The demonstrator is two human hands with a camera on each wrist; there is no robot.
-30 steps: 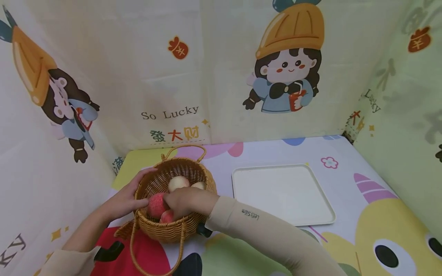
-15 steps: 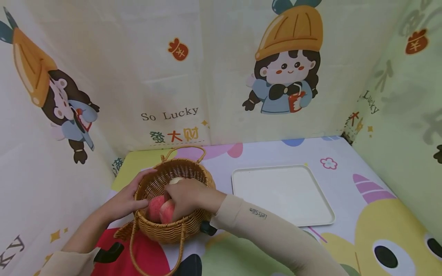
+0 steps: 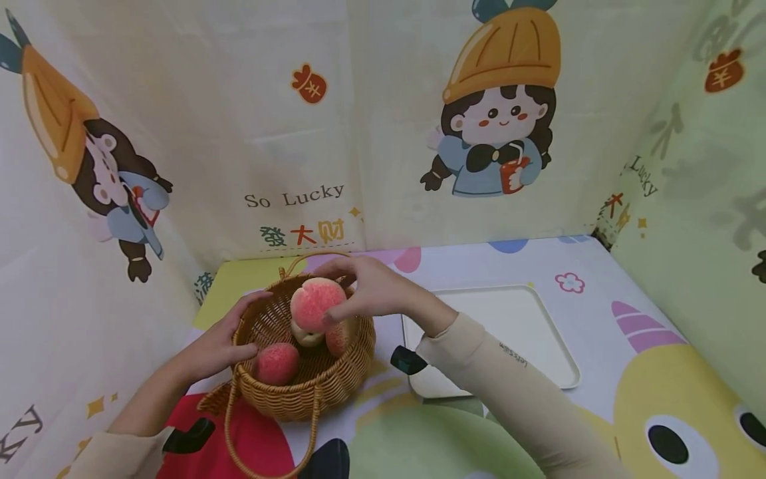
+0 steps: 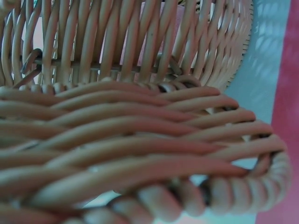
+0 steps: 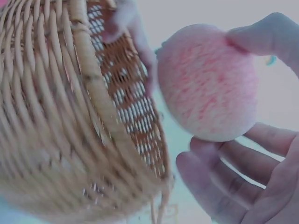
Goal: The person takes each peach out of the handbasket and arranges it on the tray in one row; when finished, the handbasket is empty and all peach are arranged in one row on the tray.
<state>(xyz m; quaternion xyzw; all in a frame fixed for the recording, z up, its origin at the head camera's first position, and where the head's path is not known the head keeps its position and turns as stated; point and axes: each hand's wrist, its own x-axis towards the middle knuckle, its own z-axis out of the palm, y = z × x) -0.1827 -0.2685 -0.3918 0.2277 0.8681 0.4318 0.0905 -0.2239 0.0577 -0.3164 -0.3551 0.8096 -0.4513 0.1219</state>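
Nearest to us, the looped near handle [image 3: 316,426] of the wicker basket [image 3: 341,386] hangs down over the worktop [image 3: 455,439], whose cover is printed with coloured shapes. Just left of it we note a wicker flap [image 3: 215,400]; in the left wrist view similar weave fills the foreground.

Left hand [image 3: 218,340]: at the basket's left side, thumb on the rim and fingers reaching over it farther back; we record it as gripping the rim. A black device [image 3: 188,437] sits at the cuff.

Inside the basket, toward the near left, we see one red peach [image 3: 277,364], apart from the others. Farther in lie a pale peach [image 3: 308,336] and a reddish peach [image 3: 339,339], both partly hidden from us.

Right hand [image 3: 377,286]: fingers and thumb pinch a pink-and-cream peach [image 3: 317,305], which in the head view appears over the basket's far half. From the right wrist we see thumb on one side, fingers on the other.

To the right of the basket we find a white tray [image 3: 497,339], partly covered by the right forearm. The far handle [image 3: 289,267] stands up behind the basket; beyond rises a printed backdrop [image 3: 389,133] reading "So Lucky".
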